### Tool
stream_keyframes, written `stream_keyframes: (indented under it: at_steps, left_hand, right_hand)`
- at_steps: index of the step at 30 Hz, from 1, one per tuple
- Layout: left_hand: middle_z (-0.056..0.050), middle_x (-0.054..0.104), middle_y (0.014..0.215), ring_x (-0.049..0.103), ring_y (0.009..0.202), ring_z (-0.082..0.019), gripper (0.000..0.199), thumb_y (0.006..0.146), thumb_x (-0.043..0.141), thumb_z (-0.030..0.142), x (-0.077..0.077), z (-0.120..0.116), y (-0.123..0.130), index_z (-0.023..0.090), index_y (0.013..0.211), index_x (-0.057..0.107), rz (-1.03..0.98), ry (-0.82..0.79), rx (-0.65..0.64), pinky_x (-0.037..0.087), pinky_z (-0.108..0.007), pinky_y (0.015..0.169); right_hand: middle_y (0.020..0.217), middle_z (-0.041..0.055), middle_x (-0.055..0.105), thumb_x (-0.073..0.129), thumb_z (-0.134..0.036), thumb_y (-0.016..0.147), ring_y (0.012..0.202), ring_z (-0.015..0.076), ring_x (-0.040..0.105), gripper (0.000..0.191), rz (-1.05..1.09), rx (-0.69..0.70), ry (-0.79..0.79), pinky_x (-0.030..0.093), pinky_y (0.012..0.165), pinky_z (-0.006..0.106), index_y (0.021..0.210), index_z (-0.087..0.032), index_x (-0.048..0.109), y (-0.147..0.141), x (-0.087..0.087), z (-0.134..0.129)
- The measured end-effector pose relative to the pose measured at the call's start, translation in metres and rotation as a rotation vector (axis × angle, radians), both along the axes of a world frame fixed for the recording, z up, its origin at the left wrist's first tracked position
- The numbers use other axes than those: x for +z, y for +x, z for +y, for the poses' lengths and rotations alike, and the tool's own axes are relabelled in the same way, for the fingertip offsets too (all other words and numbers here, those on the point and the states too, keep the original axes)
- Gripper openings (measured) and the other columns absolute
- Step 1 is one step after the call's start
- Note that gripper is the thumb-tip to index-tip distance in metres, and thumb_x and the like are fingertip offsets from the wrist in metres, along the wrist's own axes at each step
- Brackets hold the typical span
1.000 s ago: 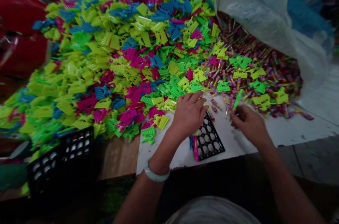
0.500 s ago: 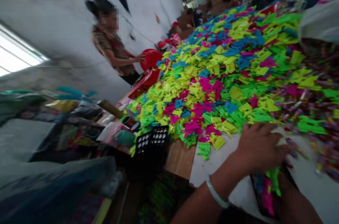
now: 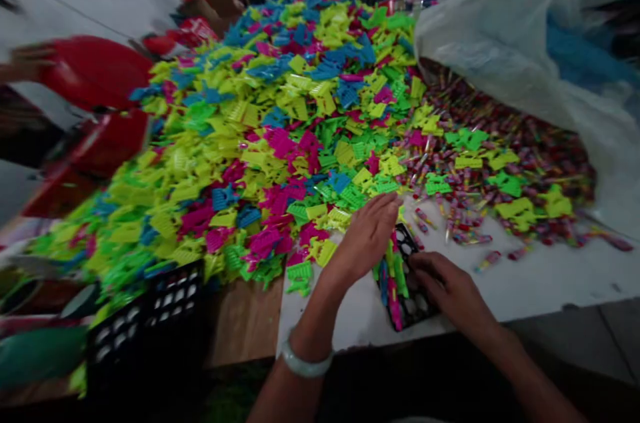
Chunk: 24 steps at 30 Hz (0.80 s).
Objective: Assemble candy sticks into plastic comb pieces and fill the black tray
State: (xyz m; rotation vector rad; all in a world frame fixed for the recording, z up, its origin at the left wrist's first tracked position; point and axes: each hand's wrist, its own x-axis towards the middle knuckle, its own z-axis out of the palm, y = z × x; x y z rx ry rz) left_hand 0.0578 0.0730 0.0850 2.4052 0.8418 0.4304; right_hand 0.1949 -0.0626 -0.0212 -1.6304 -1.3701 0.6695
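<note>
Head view: the black grid tray [image 3: 404,242] lay at the near edge of the white-covered worktop [image 3: 505,276], between the person's hands, with blue, pink and green plastic toy pieces [image 3: 395,308] crowded along its left side. The left hand [image 3: 364,238] was stretched out flat, fingers close together, above the tray's far left side and clamped on nothing that showed. The right hand [image 3: 454,288] curled its fingers over the tray's right side; whether they pinched anything could not be told.

The row of pieces looked likely to topple or spill if either hand brushed it, since some leaned. A push toward the person could also tip the tray off the near edge.

To the far left rose a large heap of plastic pieces [image 3: 295,96], its foot close to the left hand; loosened, it might slide onto the tray. To the right, small wrapped tubes [image 3: 535,123] spread from beneath a translucent plastic bag [image 3: 505,23], some strays near the right hand and apt to get underfoot of the tray. Other black grid trays [image 3: 173,293] stood near left; beyond, a co-worker's hand [image 3: 34,62] touched a red basin [image 3: 103,70].
</note>
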Motion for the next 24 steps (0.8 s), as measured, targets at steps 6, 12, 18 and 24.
stream_keyframes:
  at_steps: [6, 12, 18, 24]
  left_hand:
    - [-0.006, 0.041, 0.148, 0.029, 0.139, -0.028, 0.050, 0.094, 0.033, 0.050, -0.003, -0.011, 0.009, 0.023, 0.135, 0.045, 0.162, 0.230, 0.028, 0.024, -0.056, 0.111]
    - [-0.005, 0.044, 0.146, 0.034, 0.136, -0.030, 0.039, 0.094, 0.039, 0.034, -0.005, -0.007, 0.014, 0.022, 0.129, 0.052, 0.209, 0.313, 0.060, 0.027, -0.057, 0.109]
    - [-0.006, 0.044, 0.146, 0.035, 0.135, -0.030, 0.039, 0.094, 0.038, 0.033, -0.006, -0.007, 0.012, 0.020, 0.127, 0.054, 0.203, 0.327, 0.046, 0.031, -0.055, 0.108]
    - [-0.006, 0.045, 0.145, 0.035, 0.135, -0.029, 0.039, 0.094, 0.038, 0.034, -0.007, -0.010, 0.011, 0.020, 0.126, 0.054, 0.197, 0.329, 0.067, 0.031, -0.054, 0.109]
  right_hand:
    - [0.103, 0.0076, 0.064, 0.044, -0.033, 0.090, 0.075, 0.0179, 0.064, 0.027, -0.097, -0.294, -0.026, 0.053, 0.072, 0.033, 0.105, -0.019, 0.061, 0.055, -0.003, 0.005]
    - [0.095, 0.0110, 0.066, 0.045, -0.028, 0.086, 0.087, 0.0241, 0.061, 0.025, -0.484, -0.501, -0.070, 0.048, 0.081, 0.037, 0.094, -0.016, 0.066, 0.111, 0.011, 0.017]
    - [0.099, 0.0112, 0.067, 0.047, -0.023, 0.090, 0.096, 0.0220, 0.060, 0.022, -0.630, -0.412, -0.194, 0.044, 0.084, 0.032, 0.094, -0.015, 0.067, 0.110, 0.026, 0.066]
    - [0.096, 0.0180, 0.065, 0.057, -0.025, 0.085, 0.089, 0.0254, 0.061, 0.018, -0.676, -0.413, -0.332, 0.045, 0.074, 0.033, 0.088, -0.010, 0.065, 0.091, 0.024, 0.108]
